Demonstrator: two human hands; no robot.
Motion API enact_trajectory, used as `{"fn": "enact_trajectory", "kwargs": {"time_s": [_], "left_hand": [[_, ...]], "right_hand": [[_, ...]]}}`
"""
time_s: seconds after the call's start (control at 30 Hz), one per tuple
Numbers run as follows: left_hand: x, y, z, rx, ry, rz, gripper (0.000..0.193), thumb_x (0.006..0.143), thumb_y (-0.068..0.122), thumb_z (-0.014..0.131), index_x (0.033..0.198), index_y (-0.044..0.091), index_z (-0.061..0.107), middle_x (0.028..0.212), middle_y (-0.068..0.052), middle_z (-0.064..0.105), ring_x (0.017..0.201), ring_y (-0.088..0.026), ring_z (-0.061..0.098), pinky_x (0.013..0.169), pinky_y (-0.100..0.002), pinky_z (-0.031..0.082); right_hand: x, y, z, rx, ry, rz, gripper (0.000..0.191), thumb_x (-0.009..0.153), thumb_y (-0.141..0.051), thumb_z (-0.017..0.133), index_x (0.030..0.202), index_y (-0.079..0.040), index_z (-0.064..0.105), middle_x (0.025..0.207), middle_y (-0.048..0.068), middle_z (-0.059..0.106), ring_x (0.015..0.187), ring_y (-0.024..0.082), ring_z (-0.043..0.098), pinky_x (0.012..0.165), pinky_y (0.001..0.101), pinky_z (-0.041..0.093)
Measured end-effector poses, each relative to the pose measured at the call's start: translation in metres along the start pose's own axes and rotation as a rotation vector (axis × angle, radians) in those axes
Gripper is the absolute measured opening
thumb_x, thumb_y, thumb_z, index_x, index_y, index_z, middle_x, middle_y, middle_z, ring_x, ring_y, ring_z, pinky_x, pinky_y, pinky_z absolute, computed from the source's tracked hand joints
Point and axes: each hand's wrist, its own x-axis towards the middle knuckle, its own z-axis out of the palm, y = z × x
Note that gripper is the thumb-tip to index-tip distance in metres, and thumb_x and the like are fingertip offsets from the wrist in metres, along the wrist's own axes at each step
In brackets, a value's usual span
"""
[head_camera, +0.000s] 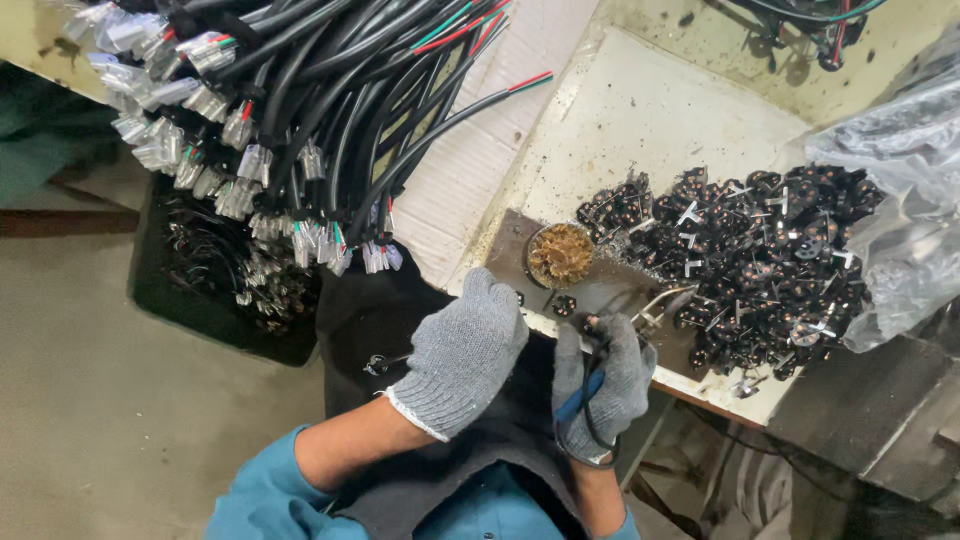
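The 2 gloved hands sit lowest in the frame, closest to the camera, above a blue sleeve and a dark apron. The left hand (462, 352), in a grey knit glove, is curled loosely with its back to the camera at lower centre; whether anything lies inside the palm cannot be told, since the fingers fold away from view. The right hand (603, 378), just to its right, is closed around a blue-handled tool (583, 395) with a dark cord looping under the wrist, and its fingertips pinch something small and dark near the table edge. The tool's long axis runs from lower left up toward the upper right, so its metal tip (660, 300) points straight at the pile of black plug parts (760, 260) spread over the table in the right half of the frame. That pile lies up and to the right of both hands, and the right hand is clearly the nearer of the 2, its tip almost at the pile's lower left fringe. A single black part (564, 305) lies apart from the pile, between the 2 hands and just beyond their fingertips. Just above it stands a small round tin of brass-coloured wool (560, 254) on a dark metal plate (610, 285). In the upper left of the frame hangs a thick bundle of black cables (330, 110) with clear connector ends, well apart from the right hand and nearer the left. A crumpled clear plastic bag (900, 200) fills the right edge.
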Motion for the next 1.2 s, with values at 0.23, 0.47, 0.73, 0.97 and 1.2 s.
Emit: {"fn": "enact_trajectory", "kwargs": {"time_s": [0.23,0.47,0.73,0.97,1.2], "left_hand": [[0.006,0.002,-0.003,-0.031,-0.083,-0.024,0.017,0.088,0.024,0.067,0.087,0.008,0.061,0.092,-0.014,0.058,0.061,-0.031,0.066,0.044,-0.043,0.052],[0.011,0.001,-0.005,-0.076,-0.141,-0.026,0.019,0.087,0.025,0.069,0.09,0.008,0.06,0.096,-0.016,0.057,0.062,-0.034,0.066,0.047,-0.046,0.053],[0.006,-0.002,0.001,-0.22,0.001,0.027,0.02,0.087,0.016,0.073,0.094,0.007,0.056,0.099,-0.015,0.058,0.067,-0.035,0.066,0.053,-0.043,0.054],[-0.038,-0.048,0.037,-0.386,0.196,0.171,0.052,0.077,0.006,0.078,0.125,0.001,0.057,0.123,-0.019,0.057,0.105,-0.041,0.063,0.087,-0.041,0.055],[-0.015,0.007,-0.104,-0.374,-0.159,0.731,0.035,0.08,0.01,0.074,0.114,0.011,0.07,0.101,-0.009,0.071,0.084,-0.026,0.07,0.07,-0.035,0.056]], "right_hand": [[0.031,0.015,-0.014,-0.101,-0.223,-0.072,0.038,0.093,0.002,0.072,0.129,-0.002,0.065,0.104,0.018,0.071,0.101,0.039,0.069,0.099,0.0457,0.055],[0.016,0.03,-0.007,-0.235,-0.242,-0.26,0.032,0.087,0.003,0.075,0.119,-0.003,0.071,0.107,0.022,0.072,0.099,0.042,0.071,0.09,0.0444,0.057],[0.01,0.043,-0.011,-0.1,-0.1,-0.314,0.028,0.084,0.002,0.079,0.11,-0.006,0.073,0.092,0.013,0.068,0.093,0.035,0.07,0.081,0.0401,0.057],[0.027,0.046,-0.013,0.067,-0.31,0.155,0.021,0.085,0.003,0.076,0.105,-0.002,0.071,0.089,0.017,0.068,0.077,0.029,0.069,0.068,0.0374,0.053],[0.029,0.059,-0.019,0.142,-0.157,-0.11,0.027,0.086,-0.001,0.076,0.112,-0.001,0.068,0.093,0.014,0.07,0.085,0.035,0.069,0.079,0.0413,0.056]]}}
